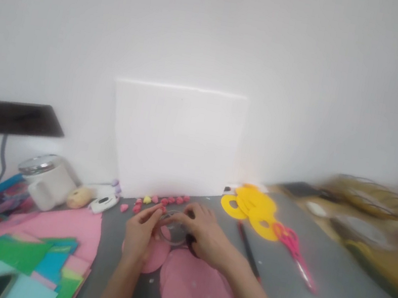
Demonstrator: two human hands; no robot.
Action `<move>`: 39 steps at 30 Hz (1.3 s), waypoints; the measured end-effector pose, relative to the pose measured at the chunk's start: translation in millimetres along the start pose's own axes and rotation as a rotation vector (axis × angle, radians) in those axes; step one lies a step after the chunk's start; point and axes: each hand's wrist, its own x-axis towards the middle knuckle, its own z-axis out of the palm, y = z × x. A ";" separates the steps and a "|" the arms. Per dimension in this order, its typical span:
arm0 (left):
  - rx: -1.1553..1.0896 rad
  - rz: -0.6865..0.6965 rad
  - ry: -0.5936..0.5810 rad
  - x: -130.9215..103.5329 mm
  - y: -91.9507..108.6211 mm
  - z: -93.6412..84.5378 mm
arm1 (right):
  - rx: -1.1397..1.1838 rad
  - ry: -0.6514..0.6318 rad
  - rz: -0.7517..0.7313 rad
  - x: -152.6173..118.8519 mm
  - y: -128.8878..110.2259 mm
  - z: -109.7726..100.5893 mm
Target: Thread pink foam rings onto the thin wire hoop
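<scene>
A clear ring, which looks like a roll of clear tape (172, 241), is held between both hands above the table. My left hand (140, 233) pinches at its left edge, thumb and fingers together. My right hand (205, 235) curls over it from the right, the fingers bent round the rim. Something dark shows under the right palm, too blurred to name. Below the hands lies a pink paper circle (157, 257), partly covered by the left hand. Nearer to me, a pile of pink paper circles (196, 295) overlaps on the grey table.
Small heart shapes (171, 199) line the foot of a white board (176, 145). Yellow paper rings (254, 205), pink scissors (296, 253) and a dark pencil (248, 250) lie right. Coloured sheets (10, 257) and a white jar (48, 184) are left.
</scene>
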 end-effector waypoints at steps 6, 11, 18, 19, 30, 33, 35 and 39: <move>0.027 -0.061 0.015 -3.8 7.5 3.1 | -0.014 -0.005 0.003 0.2 -2.3 -2.7; 0.007 -0.081 0.003 -2.6 8.9 1.9 | -0.028 -0.060 -0.003 0.1 -0.1 1.9; 0.019 -0.071 -0.029 -2.0 6.9 0.6 | -0.089 -0.113 0.014 1.4 0.4 8.9; 0.022 -0.071 -0.026 -2.1 6.8 0.7 | -0.097 -0.121 0.028 1.7 -0.5 9.3; 0.003 -0.035 0.008 -3.8 9.1 3.2 | -0.045 -0.035 0.252 -0.1 19.5 2.6; 0.026 -0.006 -0.012 -3.1 6.1 1.4 | -0.106 -0.017 0.485 -2.3 36.9 -3.0; 0.036 0.000 -0.036 -2.6 4.5 0.4 | -0.119 -0.032 0.536 -4.1 44.2 -4.7; 0.025 -0.026 -0.131 -3.7 4.9 0.7 | -0.076 -0.094 0.455 -7.6 45.3 -6.5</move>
